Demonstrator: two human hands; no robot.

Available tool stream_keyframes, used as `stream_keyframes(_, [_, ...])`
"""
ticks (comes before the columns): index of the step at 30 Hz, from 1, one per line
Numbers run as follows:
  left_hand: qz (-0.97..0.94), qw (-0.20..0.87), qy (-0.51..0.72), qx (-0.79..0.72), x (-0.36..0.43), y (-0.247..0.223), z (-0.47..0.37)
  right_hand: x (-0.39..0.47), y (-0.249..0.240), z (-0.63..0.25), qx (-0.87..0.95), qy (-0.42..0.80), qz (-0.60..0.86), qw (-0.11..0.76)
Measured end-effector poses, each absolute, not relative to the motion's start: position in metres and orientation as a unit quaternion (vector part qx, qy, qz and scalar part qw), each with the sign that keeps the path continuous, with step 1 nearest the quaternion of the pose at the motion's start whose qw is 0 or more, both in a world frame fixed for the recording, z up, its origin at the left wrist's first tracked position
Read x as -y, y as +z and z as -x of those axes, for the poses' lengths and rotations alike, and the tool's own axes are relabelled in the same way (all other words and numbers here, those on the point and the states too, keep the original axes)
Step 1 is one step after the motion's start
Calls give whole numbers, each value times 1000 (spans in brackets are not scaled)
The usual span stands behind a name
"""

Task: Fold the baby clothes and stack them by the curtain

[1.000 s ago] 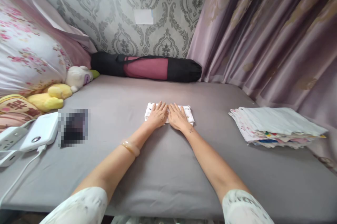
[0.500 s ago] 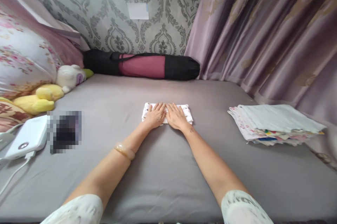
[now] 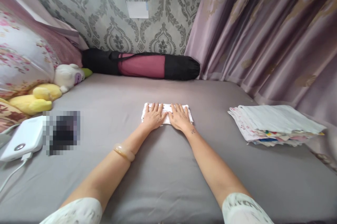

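A small folded white cloth [image 3: 166,107] with dark specks lies in the middle of the grey bed sheet [image 3: 168,160]. My left hand [image 3: 154,117] rests flat on its left half, fingers spread and pointing away from me. On the right half my right hand [image 3: 179,117] lies the same way, palm down with the fingers apart. The two thumbs nearly meet at the cloth's centre. Parts of the cloth are hidden under both hands.
To the right lies a stack of folded cloths [image 3: 279,118]. A black and pink long bag [image 3: 142,65] lies along the wall. On the left are plush toys [image 3: 42,99], a white power bank [image 3: 23,138] with a cable and a blurred-out dark object [image 3: 65,131].
My hands have slid slightly apart on the cloth, and the fingers have spread wider. More of the cloth's middle now shows between them.
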State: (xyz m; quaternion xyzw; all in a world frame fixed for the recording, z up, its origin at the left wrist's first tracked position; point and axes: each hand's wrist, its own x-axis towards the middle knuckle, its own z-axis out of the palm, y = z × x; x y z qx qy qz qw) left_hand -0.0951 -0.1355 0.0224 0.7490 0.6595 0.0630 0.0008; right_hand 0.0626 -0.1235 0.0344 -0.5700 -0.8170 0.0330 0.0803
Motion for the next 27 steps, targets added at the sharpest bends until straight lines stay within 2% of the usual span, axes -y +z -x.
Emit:
stream_keyframes(7, [-753,2,78,-654,139,28,96,123,38,-64,820,51,564,80])
stream_keyframes(14, [-736,-75,115,-662,146,38,105,119,43,-74,791,31,606,75])
stream_keyframes(19, [-725,-22,65,-685,144,35,112,114,38,-79,777,50,625,53])
stream_keyframes(27, [-722,15,66,-689,141,34,113,112,34,-78,775,65,627,45])
